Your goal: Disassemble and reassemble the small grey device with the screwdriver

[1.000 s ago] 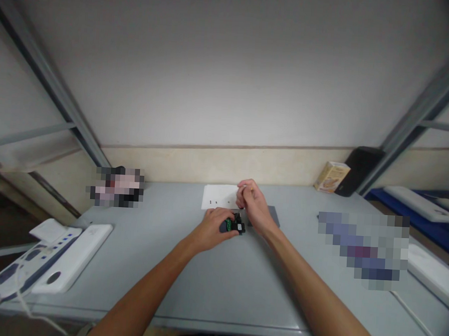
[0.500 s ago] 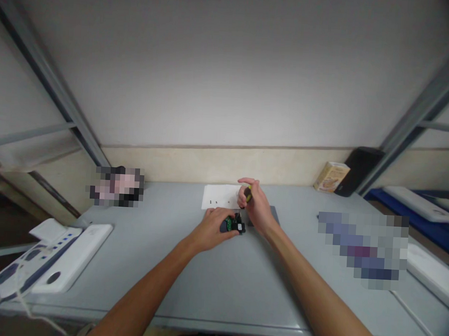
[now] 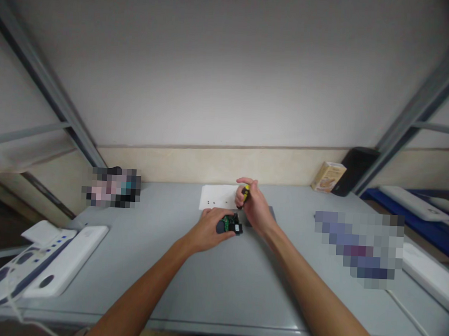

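At the middle of a grey table (image 3: 218, 283), the left hand (image 3: 208, 230) curls its fingers around a small black device with a green circuit board (image 3: 229, 225), pressing it to the tabletop. At one o'clock from it, just beside, the right hand (image 3: 254, 207) is closed around a yellow-handled screwdriver (image 3: 246, 193) held upright. A white paper (image 3: 217, 196) lies at twelve o'clock.

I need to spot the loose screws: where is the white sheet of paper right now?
In the head view the white sheet lies flat on the grey table at its far middle edge by the wall, just left of the right hand and beyond the left hand.
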`<action>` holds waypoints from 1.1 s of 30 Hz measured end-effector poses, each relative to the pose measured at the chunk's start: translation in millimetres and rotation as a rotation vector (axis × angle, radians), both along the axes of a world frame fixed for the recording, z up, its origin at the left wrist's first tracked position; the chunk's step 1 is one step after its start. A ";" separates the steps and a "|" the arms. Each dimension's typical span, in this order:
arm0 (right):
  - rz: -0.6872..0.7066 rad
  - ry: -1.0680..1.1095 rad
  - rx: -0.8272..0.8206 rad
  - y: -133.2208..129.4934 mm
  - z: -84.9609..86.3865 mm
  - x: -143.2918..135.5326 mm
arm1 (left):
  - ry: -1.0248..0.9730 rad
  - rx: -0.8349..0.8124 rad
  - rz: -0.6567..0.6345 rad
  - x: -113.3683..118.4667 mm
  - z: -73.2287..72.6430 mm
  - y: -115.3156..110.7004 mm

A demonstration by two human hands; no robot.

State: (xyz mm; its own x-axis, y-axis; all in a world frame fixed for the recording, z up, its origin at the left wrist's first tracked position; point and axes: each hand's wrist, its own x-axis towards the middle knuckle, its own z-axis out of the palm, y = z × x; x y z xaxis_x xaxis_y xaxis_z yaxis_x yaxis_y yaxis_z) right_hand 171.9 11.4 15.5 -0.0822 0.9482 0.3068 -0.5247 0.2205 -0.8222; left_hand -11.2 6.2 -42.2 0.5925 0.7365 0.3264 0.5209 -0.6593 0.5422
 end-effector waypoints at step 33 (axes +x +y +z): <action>-0.031 -0.073 -0.039 -0.4 -2.9 0.3 | -0.011 -0.045 0.067 11.9 -3.6 -5.9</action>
